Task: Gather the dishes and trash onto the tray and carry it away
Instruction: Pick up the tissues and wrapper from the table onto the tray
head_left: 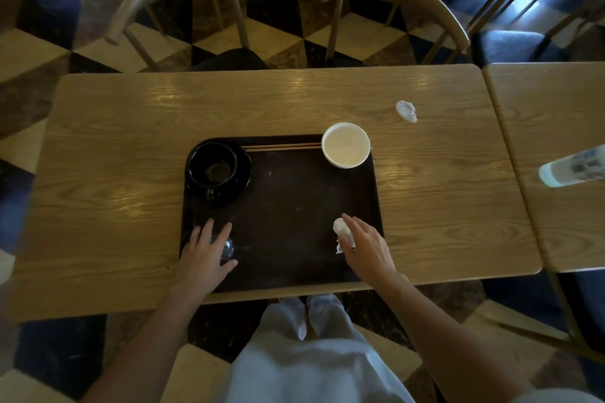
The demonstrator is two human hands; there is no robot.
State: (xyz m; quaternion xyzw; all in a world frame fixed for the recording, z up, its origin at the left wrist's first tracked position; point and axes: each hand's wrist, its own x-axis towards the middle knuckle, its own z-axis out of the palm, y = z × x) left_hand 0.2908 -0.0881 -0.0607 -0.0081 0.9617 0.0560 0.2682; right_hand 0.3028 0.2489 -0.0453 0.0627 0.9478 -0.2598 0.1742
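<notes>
The tray [281, 213] holds our cup [213, 167] and bowl [345, 144]. Our left hand [206, 255] lies spread on a wrapper [228, 249]. Our right hand [363, 247] pinches a napkin [340, 227].

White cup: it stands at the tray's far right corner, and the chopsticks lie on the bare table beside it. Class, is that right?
Not quite. The white cup is at the tray's far right corner, but the head view shows the chopsticks lying on the tray, along its far edge.

Bare forearms; pale blue trousers [314, 363]; possibly white shoes [307, 311]
</notes>
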